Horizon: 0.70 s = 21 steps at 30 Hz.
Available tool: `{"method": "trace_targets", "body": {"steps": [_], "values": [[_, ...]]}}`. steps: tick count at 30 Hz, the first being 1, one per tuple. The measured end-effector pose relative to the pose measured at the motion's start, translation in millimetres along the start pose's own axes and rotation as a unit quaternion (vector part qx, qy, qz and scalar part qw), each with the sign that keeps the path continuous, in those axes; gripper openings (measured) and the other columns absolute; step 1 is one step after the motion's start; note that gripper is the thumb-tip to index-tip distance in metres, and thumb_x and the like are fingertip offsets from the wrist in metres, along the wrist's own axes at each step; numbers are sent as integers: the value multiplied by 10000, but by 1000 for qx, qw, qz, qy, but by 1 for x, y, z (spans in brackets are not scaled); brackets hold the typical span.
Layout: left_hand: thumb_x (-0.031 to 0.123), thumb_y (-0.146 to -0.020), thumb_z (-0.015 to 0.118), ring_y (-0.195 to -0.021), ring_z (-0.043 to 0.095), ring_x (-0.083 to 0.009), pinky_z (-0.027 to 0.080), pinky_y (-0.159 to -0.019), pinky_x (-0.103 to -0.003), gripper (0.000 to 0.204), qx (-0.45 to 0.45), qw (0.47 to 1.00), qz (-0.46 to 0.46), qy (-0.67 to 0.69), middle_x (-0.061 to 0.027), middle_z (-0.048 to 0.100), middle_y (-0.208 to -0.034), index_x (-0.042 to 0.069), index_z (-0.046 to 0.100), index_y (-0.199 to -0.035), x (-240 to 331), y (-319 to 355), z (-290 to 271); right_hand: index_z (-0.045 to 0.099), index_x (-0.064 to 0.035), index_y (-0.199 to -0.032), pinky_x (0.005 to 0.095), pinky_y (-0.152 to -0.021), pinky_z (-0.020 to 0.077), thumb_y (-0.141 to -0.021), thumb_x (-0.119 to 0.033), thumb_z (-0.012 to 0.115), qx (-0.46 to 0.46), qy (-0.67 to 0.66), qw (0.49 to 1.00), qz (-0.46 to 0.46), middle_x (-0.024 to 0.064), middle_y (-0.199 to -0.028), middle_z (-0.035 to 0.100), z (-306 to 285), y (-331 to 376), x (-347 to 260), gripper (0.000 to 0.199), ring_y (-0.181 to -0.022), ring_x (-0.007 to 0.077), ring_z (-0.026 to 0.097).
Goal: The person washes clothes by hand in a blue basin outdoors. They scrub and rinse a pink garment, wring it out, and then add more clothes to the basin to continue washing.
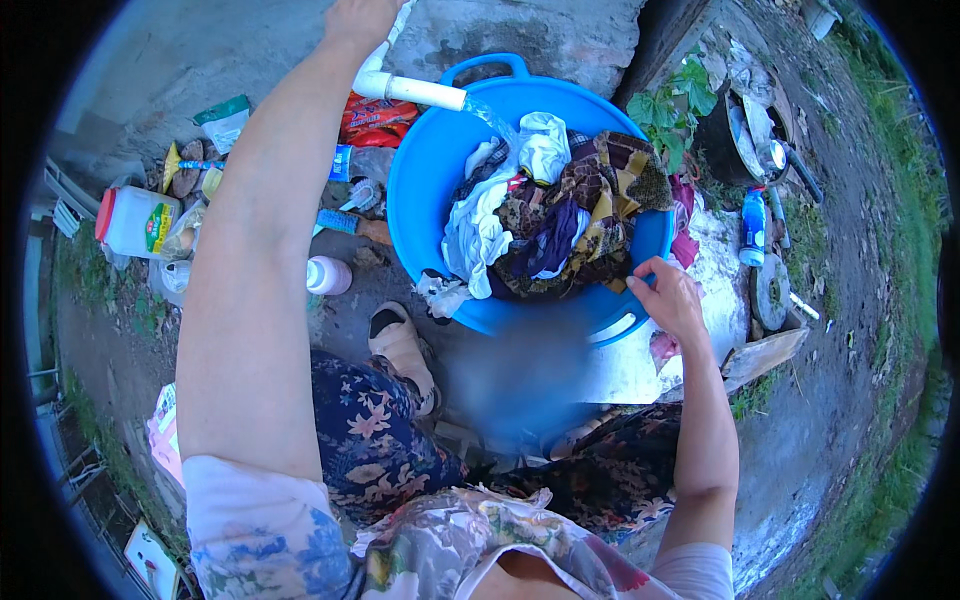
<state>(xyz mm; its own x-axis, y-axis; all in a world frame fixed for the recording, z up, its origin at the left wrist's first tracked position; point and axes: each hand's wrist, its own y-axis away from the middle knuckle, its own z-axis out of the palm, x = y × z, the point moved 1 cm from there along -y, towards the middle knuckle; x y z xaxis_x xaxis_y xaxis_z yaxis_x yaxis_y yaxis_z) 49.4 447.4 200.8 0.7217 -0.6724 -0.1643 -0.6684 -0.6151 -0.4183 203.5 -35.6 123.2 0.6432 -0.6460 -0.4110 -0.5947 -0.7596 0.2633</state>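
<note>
Left hand [358, 18]: top of frame, at the upper end of a white pipe [425, 93]; partly cut off by the frame edge, grip cannot be told.

Right hand [668, 298]: right of centre, thumb and fingers bent in at the tub's lower-right rim; whether they grasp it cannot be told.

Blue tub [420, 215]: upper centre, round, one loop handle at its upper edge. Water [490, 115] runs into it from the pipe's open end.

Laundry, inside the tub: white cloth [478, 235] at left; dark purple cloth [550, 240] in the middle; brown patterned cloth [600, 190] at right.

Left of the tub: red bag [380, 120]; white bottle [328, 275]; clear jar [140, 222] with a red lid, far left.

Right of the tub: leafy plant [680, 105], upper right; dark pot [740, 140] beyond it; blue can [753, 228], upright in the frame.

Below the tub: sandalled foot [405, 350]; a blurred bluish patch, unidentifiable, lower centre.
</note>
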Motion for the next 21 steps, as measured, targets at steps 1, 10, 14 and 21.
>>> {"method": "trace_targets", "body": {"steps": [1,10,14,21], "values": [[428,-920,436,-929,602,-381,475,-806,-493,349,1,1000,-9,12,-175,641,-985,177,629,-1067,2,0,-3,643,-77,-901,367,-603,453,-767,-275,665,3,-3,1000,-2,104,-672,593,0,0,2,240,-644,237,595],[390,-910,472,-1116,505,-375,412,-930,-439,445,172,982,19,76,-205,541,-1200,72,519,-1219,-20,34,-10,630,-90,-864,417,-647,468,-766,-309,674,6,-12,1000,-23,141,-689,610,8,-5,5,245,-703,313,615],[323,-869,519,-974,592,-352,468,-854,-430,323,279,930,91,221,-199,623,-1014,78,625,-1051,8,114,-55,634,-94,-866,425,-672,474,-767,-317,671,10,8,1000,-22,147,-712,619,10,-7,18,247,-733,321,622],[324,-815,574,-1007,574,-324,453,-870,-423,409,-321,913,117,222,-184,608,-1044,59,581,-1127,19,201,-110,638,-94,-866,431,-713,476,-767,-318,670,28,8,999,-16,164,-765,637,10,-7,16,246,-794,339,624]]}}
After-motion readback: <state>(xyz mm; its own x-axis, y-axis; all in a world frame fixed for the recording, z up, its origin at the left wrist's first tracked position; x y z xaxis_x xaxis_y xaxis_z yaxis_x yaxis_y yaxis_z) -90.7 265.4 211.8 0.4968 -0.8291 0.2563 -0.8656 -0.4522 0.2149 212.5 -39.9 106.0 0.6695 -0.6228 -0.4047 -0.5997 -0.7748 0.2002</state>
